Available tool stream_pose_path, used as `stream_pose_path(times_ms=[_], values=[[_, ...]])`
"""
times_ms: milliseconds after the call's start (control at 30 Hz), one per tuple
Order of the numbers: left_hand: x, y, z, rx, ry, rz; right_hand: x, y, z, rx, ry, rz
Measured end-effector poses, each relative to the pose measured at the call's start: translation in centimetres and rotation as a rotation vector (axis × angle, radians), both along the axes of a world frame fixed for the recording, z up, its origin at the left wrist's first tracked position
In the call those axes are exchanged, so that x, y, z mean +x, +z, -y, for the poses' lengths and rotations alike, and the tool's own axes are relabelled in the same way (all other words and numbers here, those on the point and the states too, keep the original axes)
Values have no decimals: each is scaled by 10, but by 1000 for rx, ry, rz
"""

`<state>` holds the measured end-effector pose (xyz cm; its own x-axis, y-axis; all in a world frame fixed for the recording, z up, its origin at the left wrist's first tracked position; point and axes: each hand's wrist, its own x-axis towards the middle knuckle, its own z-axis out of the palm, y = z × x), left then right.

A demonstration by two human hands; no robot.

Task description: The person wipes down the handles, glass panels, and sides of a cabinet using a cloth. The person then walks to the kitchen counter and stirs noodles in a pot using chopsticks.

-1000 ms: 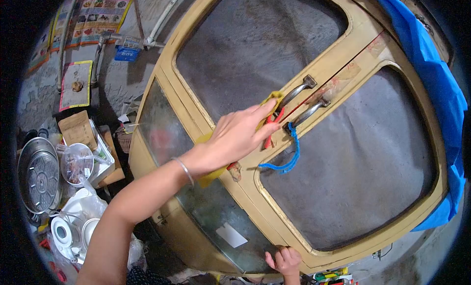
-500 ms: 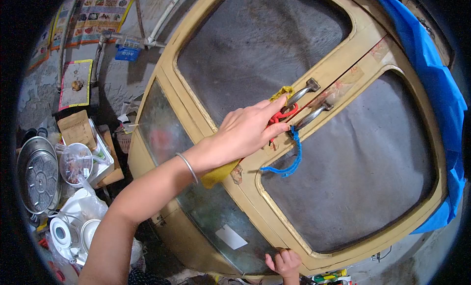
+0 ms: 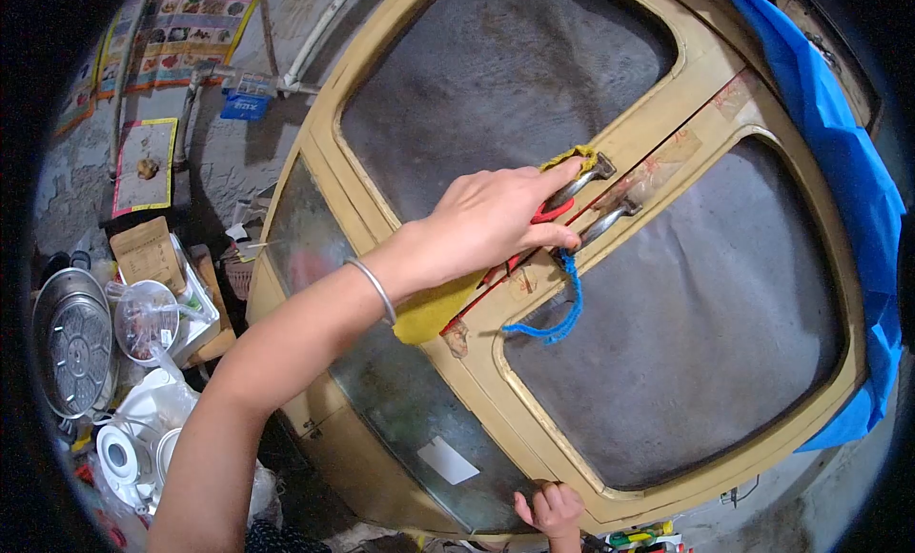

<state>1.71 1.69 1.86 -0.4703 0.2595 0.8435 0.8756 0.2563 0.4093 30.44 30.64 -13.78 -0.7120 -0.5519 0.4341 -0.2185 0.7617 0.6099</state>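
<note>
My left hand [image 3: 496, 215], with a bangle at the wrist, reaches over the beige cabinet's [image 3: 710, 91] middle seam. Its fingers press a yellow cloth [image 3: 434, 310] around the upper metal handle [image 3: 577, 183]; part of the cloth shows past the fingertips and part hangs under the wrist. Its thumb lies close to the lower metal handle [image 3: 610, 221]. A red cord [image 3: 553, 213] shows between the fingers and thumb, partly hidden. From the lower handle hangs a blue cord [image 3: 574, 310]. My right hand does not show.
A smaller hand [image 3: 551, 508], seemingly another person's, rests at the cabinet's lower edge. At left stand a metal steamer pot [image 3: 74, 296], a plastic tub [image 3: 145, 310] and white appliance parts [image 3: 122, 453]. Blue sheeting [image 3: 848, 162] runs along the right side.
My left hand has slid up and right along the upper handle, taking the yellow cloth with it. The red cord is more covered now. The smaller hand stays put.
</note>
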Motion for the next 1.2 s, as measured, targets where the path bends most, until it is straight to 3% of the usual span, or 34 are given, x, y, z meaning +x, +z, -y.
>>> stream_pose_path(times_ms=[167,267,533,767,1067,1200], values=[[11,-37,2,-20,-19,106,4,1,1,-28,-16,18],[10,-34,1,-18,45,65,3,3,4,-35,-24,28],[-11,31,-8,16,104,-63,2,0,4,-61,2,10],[5,-5,0,-10,57,31,3,-1,1,-51,-11,10],[-7,30,-9,43,78,-66,2,-1,0,-39,3,-4],[3,3,-5,-16,108,25,2,0,2,-53,15,2]])
